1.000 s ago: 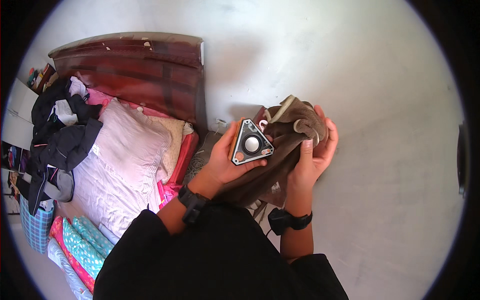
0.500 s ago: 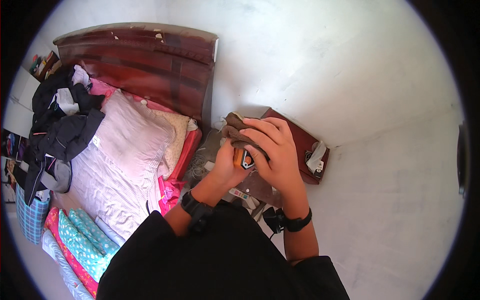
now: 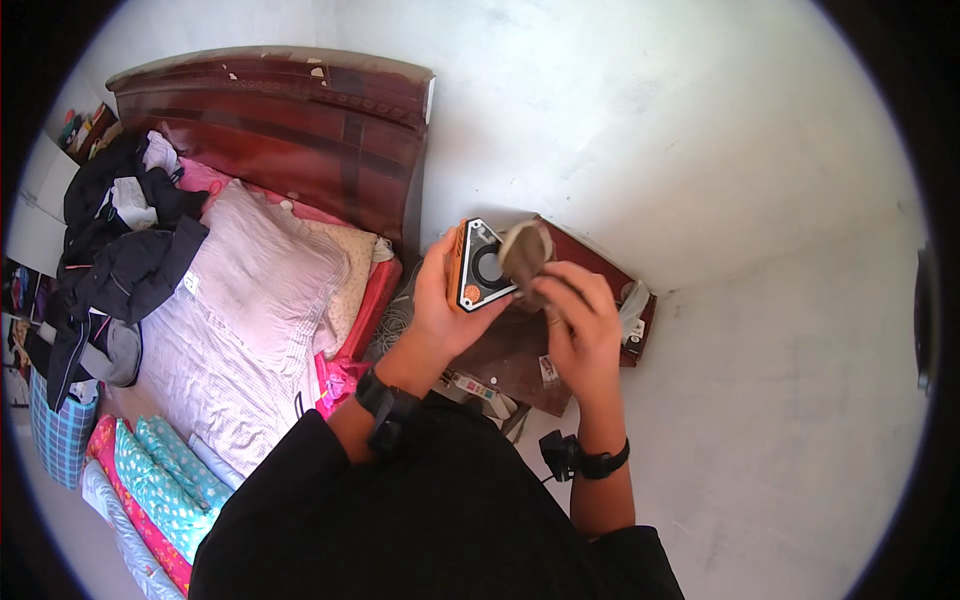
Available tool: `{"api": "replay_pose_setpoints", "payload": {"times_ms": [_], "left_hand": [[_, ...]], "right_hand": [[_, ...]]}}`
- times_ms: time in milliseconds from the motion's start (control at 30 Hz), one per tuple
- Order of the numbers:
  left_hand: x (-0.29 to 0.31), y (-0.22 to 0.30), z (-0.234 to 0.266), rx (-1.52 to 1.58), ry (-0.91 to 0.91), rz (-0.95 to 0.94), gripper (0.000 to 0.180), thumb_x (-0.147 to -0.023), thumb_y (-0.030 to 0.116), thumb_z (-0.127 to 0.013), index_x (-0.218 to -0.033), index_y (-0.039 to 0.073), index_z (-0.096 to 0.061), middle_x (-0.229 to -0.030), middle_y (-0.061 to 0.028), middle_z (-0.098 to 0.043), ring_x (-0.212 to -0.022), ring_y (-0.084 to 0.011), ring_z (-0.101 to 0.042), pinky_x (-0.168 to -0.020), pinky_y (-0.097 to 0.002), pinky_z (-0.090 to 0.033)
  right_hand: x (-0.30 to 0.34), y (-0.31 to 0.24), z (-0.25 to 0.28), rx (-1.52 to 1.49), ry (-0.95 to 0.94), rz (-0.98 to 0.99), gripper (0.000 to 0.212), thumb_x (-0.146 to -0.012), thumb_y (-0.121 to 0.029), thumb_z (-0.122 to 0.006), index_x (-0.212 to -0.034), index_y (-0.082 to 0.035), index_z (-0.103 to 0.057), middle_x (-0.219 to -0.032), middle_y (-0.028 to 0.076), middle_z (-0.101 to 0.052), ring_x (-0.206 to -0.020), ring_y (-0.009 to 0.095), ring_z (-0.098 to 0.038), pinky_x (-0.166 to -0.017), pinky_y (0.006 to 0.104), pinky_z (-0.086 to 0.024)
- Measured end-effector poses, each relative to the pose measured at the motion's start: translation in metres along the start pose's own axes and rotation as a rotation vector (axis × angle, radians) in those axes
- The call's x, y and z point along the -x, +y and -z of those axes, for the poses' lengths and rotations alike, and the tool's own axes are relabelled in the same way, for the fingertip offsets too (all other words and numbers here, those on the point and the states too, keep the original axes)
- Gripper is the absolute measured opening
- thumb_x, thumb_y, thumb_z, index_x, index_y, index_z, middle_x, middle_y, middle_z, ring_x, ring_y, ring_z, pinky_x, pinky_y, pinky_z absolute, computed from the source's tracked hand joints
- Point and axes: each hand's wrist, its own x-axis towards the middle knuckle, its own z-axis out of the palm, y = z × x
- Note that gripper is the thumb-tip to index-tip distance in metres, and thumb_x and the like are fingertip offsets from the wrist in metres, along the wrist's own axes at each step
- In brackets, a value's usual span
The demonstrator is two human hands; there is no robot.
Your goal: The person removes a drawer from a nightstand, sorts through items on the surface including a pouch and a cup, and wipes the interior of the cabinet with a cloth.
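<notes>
Orange triangular speaker [image 3: 480,268] gripped by left hand [image 3: 440,310], right hand [image 3: 580,325] fingers [image 3: 560,285] pinching brown cloth [image 3: 524,255]

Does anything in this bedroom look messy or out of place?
Yes. Dark clothes lie heaped on the bed's far corner rather than folded, and the wooden headboard has chipped, pale patches along its top edge. Cables sit tangled on the floor beside the bed. The left hand holds a triangular orange speaker, which looks intact.
</notes>
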Motion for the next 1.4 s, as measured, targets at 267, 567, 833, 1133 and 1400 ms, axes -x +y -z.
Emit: {"api": "replay_pose_setpoints", "payload": {"times_ms": [267, 567, 833, 1133, 1400], "left_hand": [[-0.001, 0.012, 0.011, 0.068, -0.333, 0.210, 0.048, -0.097, 0.044, -0.040, -0.114, 0.004, -0.059, -0.113, -0.0244, -0.062, -0.107, -0.0459, -0.059, -0.088, -0.0499, -0.053], [0.024, 0.000, -0.010, -0.141, -0.147, -0.004, 0.043, -0.098, 0.044, -0.038, -0.116, 0.010, -0.057, -0.107, -0.0098, -0.065, -0.099, -0.0212, -0.064, -0.084, -0.0419, -0.053], [0.021, -0.002, 0.013, -0.263, 0.007, -0.219, 0.035, -0.099, 0.039, -0.043, -0.108, 0.009, -0.058, -0.092, 0.0002, -0.063, -0.084, -0.0105, -0.062, -0.075, -0.0251, -0.050], [0.026, 0.006, 0.005, -0.483, -0.239, -0.347, 0.046, -0.101, 0.040, -0.030, -0.115, 0.002, -0.051, -0.106, -0.0126, -0.063, -0.099, -0.0209, -0.061, -0.089, -0.0338, -0.049], [0.019, 0.009, 0.001, -0.466, -0.257, -0.335, 0.062, -0.101, 0.053, -0.019, -0.117, 0.004, -0.052, -0.112, -0.0158, -0.062, -0.101, -0.0244, -0.061, -0.091, -0.0370, -0.049]], "right_hand": [[0.010, 0.004, -0.011, -0.270, 0.403, -0.426, 0.022, -0.088, -0.001, -0.061, -0.110, 0.003, -0.061, -0.106, 0.014, -0.064, -0.098, 0.023, -0.061, -0.088, 0.0316, -0.046], [-0.034, -0.029, -0.005, -0.073, 0.090, -0.114, 0.028, -0.077, -0.003, -0.068, -0.105, -0.008, -0.066, -0.096, 0.011, -0.062, -0.086, 0.027, -0.062, -0.069, 0.0333, -0.051], [-0.012, -0.047, -0.012, 0.119, -0.155, -0.200, 0.024, -0.079, -0.004, -0.062, -0.102, -0.010, -0.067, -0.090, 0.008, -0.057, -0.080, 0.028, -0.061, -0.057, 0.0370, -0.049], [0.003, -0.035, -0.008, -0.749, -0.149, -0.555, 0.027, -0.087, -0.004, -0.060, -0.113, -0.001, -0.064, -0.098, 0.010, -0.064, -0.088, 0.018, -0.062, -0.076, 0.0284, -0.048], [-0.002, -0.027, -0.018, -1.350, 0.410, -0.821, 0.035, -0.087, 0.001, -0.060, -0.121, 0.006, -0.058, -0.112, 0.007, -0.064, -0.104, 0.015, -0.059, -0.093, 0.0273, -0.044]]}}
